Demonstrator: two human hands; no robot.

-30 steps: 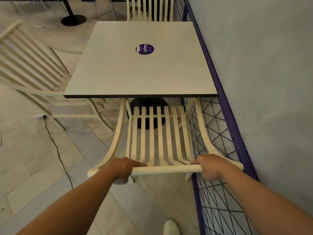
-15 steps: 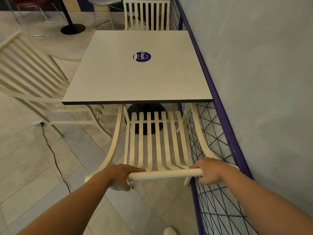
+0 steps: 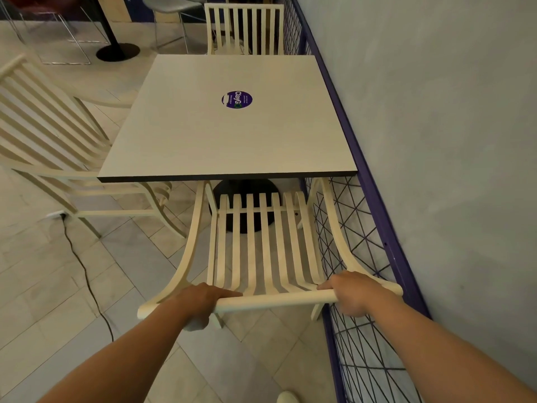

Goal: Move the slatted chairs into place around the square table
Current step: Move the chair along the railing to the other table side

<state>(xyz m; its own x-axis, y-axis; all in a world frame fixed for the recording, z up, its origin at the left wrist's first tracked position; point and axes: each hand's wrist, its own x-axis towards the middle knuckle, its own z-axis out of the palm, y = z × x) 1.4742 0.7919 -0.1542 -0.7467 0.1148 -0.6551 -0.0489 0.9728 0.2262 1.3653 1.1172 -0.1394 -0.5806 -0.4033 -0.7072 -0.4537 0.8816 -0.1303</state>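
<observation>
A cream slatted chair (image 3: 263,245) stands at the near side of the square table (image 3: 226,132), its seat tucked under the table edge. My left hand (image 3: 200,301) grips the left part of its top rail. My right hand (image 3: 353,292) grips the right end of the same rail. A second slatted chair (image 3: 52,135) sits at the table's left side, angled outward. At the far side a third slatted chair (image 3: 245,27) faces the table. The table carries a round purple sticker (image 3: 236,99) and stands on a black round base (image 3: 244,205).
A purple-framed wire mesh fence (image 3: 360,257) runs along the grey wall (image 3: 450,141) on the right, close to the near chair. A black cable (image 3: 84,271) trails across the tiled floor at left. Another table's black base (image 3: 117,50) and metal-legged seats stand at the back.
The view has pulled back and tilted up, so the table sits lower in the frame and the far chair shows. Both hands keep their grip on the rail.
</observation>
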